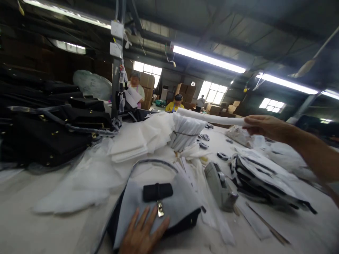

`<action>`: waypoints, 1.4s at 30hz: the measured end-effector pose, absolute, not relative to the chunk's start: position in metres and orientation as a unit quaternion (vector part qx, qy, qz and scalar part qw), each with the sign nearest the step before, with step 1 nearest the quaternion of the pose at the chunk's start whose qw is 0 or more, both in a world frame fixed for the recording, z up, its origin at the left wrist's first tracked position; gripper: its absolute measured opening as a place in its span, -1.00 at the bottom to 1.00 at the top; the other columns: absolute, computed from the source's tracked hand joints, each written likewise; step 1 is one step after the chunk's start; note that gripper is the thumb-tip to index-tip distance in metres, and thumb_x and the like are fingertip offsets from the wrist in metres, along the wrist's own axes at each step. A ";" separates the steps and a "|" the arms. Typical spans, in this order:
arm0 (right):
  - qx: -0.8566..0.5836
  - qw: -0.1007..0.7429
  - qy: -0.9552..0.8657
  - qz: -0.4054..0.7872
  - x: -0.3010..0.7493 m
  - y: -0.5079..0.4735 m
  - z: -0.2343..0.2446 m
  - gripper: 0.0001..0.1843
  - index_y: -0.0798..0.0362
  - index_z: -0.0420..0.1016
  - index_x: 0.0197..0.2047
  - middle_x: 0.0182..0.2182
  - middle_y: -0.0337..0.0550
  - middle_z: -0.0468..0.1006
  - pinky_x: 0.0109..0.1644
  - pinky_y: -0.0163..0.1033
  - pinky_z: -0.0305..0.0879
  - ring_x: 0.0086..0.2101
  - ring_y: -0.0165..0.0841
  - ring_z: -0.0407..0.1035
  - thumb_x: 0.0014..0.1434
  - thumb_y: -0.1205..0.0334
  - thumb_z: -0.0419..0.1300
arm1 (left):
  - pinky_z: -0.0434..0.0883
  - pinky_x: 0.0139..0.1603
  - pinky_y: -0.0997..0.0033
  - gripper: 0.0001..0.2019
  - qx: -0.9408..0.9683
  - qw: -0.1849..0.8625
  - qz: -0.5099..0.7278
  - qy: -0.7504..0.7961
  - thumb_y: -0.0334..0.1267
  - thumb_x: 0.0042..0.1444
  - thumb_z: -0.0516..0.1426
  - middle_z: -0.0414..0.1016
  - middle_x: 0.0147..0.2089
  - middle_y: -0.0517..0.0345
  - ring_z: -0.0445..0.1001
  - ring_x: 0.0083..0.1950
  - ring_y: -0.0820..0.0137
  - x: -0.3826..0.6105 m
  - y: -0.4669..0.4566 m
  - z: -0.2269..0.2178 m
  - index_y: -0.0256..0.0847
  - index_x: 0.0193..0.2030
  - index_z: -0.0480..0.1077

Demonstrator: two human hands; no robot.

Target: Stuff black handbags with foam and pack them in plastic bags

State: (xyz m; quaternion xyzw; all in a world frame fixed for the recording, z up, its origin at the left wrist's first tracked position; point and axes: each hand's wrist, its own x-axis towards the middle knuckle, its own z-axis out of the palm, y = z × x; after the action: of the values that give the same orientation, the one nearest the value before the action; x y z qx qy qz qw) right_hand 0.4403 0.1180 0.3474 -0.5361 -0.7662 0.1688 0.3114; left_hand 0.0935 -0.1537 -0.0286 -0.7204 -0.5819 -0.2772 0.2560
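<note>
A black handbag point(185, 220) lies on the table in front of me, its front covered by a pale protective sheet. It has a gold clasp point(160, 209), a dark tab above that and an arched handle point(156, 161). My left hand point(144, 231) rests flat on the sheet, fingers spread, just below the clasp. Stretched out to the right, my right hand point(255, 124) pinches the end of a long white paper roll point(217, 119). The roll's other end is over a tied bundle of similar white rolls point(185, 130).
Black bags point(47, 130) are piled at the left, beside white sheets point(143, 137). A grey tape dispenser point(221, 187) stands right of the handbag, near a stack of dark, paper-covered pieces point(265, 176). Several tape rings point(222, 156) lie farther back. Other people point(174, 104) are beyond the table.
</note>
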 end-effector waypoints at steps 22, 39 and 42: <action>-0.463 0.391 -0.726 0.325 0.341 -0.080 0.005 -0.66 0.03 0.41 -0.15 -0.25 -0.14 0.57 -0.08 -0.15 0.33 -0.20 -0.19 0.45 0.14 -0.04 0.23 | 0.35 0.18 0.03 -0.29 -0.829 -0.041 -0.054 -0.555 -0.21 0.07 0.26 0.40 0.25 0.03 0.46 0.15 0.09 0.082 -0.152 0.093 0.13 0.35 0.14; -0.166 0.227 -0.941 -0.188 0.299 -0.087 0.080 -0.34 0.11 0.24 0.28 0.28 0.12 0.27 0.39 0.23 -0.15 0.31 0.02 0.01 0.16 0.17 0.30 | 0.46 0.01 0.20 -0.48 -0.774 0.272 -0.130 -0.557 -0.43 0.29 -0.02 0.49 0.13 -0.13 0.53 0.05 0.21 0.100 -0.166 0.011 -0.03 0.37 0.14; -0.180 0.127 -0.957 -0.189 0.285 -0.068 0.075 -0.60 0.21 0.42 0.10 0.06 0.18 0.50 0.33 0.13 0.07 0.12 -0.05 0.33 0.18 0.34 0.23 | 0.46 0.02 0.20 -0.48 -0.773 0.275 -0.147 -0.552 -0.45 0.29 -0.03 0.50 0.12 -0.12 0.53 0.04 0.22 0.100 -0.166 0.008 -0.06 0.37 0.13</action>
State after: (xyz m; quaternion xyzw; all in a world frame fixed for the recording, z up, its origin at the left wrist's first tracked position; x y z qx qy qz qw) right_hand 0.2853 -0.0681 0.0753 -0.1802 -0.9569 -0.1889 0.1273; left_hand 0.0999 -0.1656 0.0081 -0.7733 -0.5520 -0.1467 0.2752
